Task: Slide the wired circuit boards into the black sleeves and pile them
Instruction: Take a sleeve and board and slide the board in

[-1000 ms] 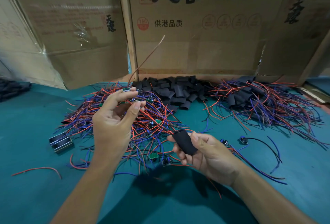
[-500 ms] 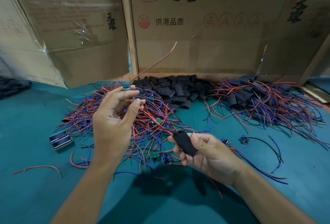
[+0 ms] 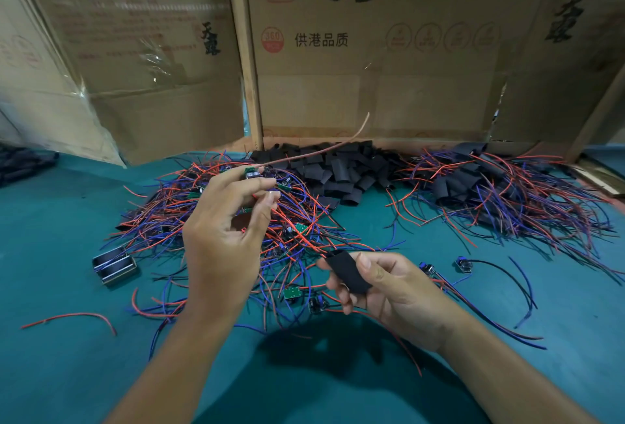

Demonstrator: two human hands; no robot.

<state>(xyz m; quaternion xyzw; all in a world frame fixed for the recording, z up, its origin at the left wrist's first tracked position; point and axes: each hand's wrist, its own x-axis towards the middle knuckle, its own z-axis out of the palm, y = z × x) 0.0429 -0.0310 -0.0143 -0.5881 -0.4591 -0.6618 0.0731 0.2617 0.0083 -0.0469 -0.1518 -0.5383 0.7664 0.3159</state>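
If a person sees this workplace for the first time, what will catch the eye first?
Probably the big tangle of red and blue wires on the teal table, behind the left hand, which pinches a small circuit board. Next, the right hand gripping a black sleeve, and the heap of black sleeves against the cardboard boxes.

A small assembly workshop: a teal worktop (image 3: 67,373) heaped with wired circuit boards (image 3: 236,220) and cut black sleeves (image 3: 338,166), walled by flattened printed cardboard cartons (image 3: 372,68).
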